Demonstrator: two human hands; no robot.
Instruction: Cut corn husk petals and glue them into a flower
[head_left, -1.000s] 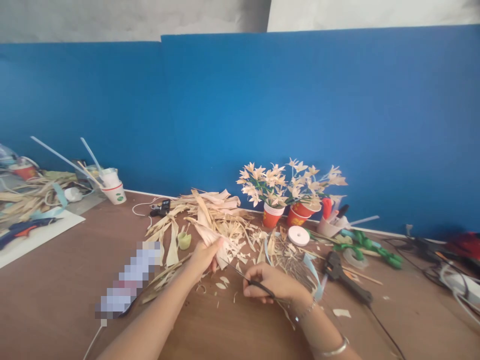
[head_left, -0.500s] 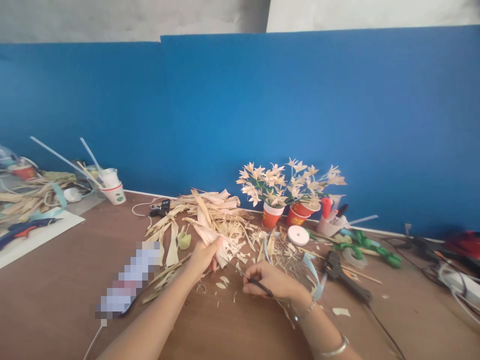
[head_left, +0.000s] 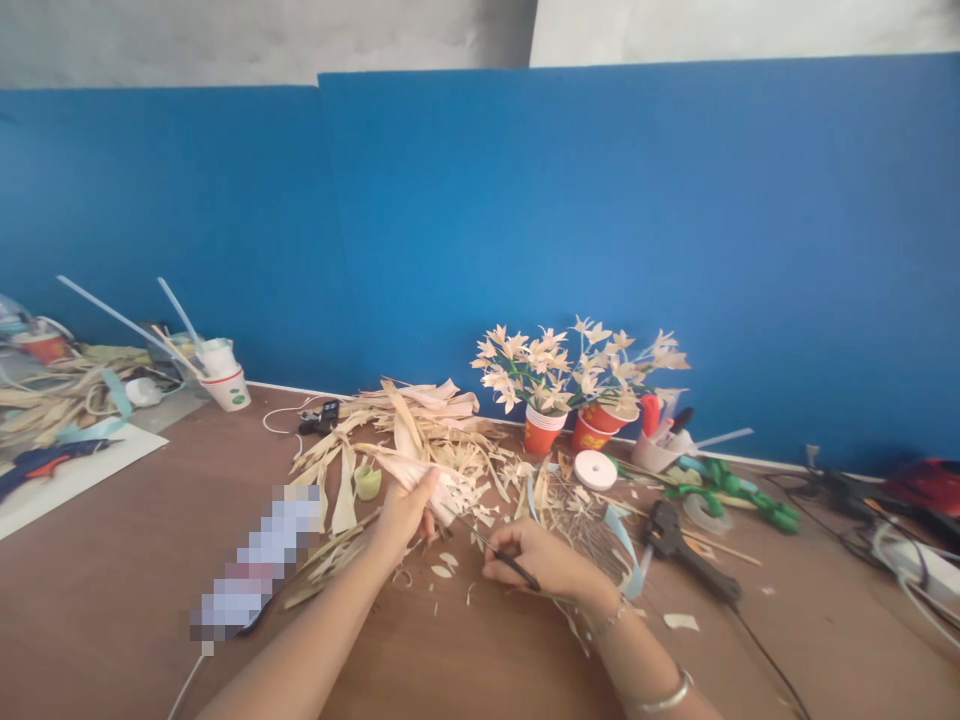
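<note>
My left hand (head_left: 405, 515) is closed on a pale, pinkish corn husk (head_left: 401, 466), pinched between thumb and fingers. In my right hand (head_left: 529, 555) are dark-handled scissors (head_left: 514, 568), with the fingers curled through and around the handles. Their blades point up and left to the lower edge of the husk; whether they touch it I cannot make out. Behind my left hand lies a heap of dried husks (head_left: 442, 408). Small cut petal-shaped pieces (head_left: 442, 572) are scattered on the table between my hands.
Husk flowers stand in red paper cups (head_left: 543, 432) at the back. A white ribbon roll (head_left: 595, 470), a black glue gun (head_left: 686, 556) and green tape (head_left: 739, 485) lie to the right. On the left are a blurred-out device (head_left: 259, 565) and a white cup (head_left: 225, 386) with sticks.
The husk in my left hand has tilted slightly lower. My right hand and the scissors have shifted a little to the left.
</note>
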